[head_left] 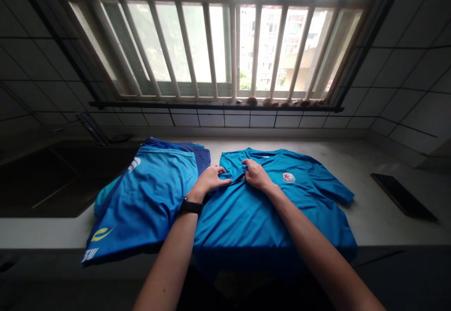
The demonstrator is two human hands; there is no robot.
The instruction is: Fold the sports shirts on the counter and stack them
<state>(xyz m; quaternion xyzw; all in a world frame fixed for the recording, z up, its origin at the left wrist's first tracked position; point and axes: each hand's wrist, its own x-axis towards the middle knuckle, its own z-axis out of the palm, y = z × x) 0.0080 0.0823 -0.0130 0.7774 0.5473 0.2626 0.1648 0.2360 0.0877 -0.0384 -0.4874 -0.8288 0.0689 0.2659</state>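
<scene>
A blue T-shirt (275, 212) lies spread on the counter, neck at the back, its lower part hanging over the front edge. It has a small white and red badge on the chest. My left hand (210, 179), with a black band on the wrist, rests at the shirt's left side, its thumb and fingers curved apart. My right hand (258, 175) is closed on a fold of the shirt's fabric below the collar. Left of the shirt, beside my left forearm, lies a pile of folded clothes with a light-to-dark blue jersey (151, 193) on top.
A dark sink (45, 179) with a tap (92, 128) is at the left, partly overlapped by the pile. On the right, a dark phone (403, 197) lies on the pale counter (373, 160). Behind it are a tiled wall and a barred window (211, 43), with small brownish objects along its sill.
</scene>
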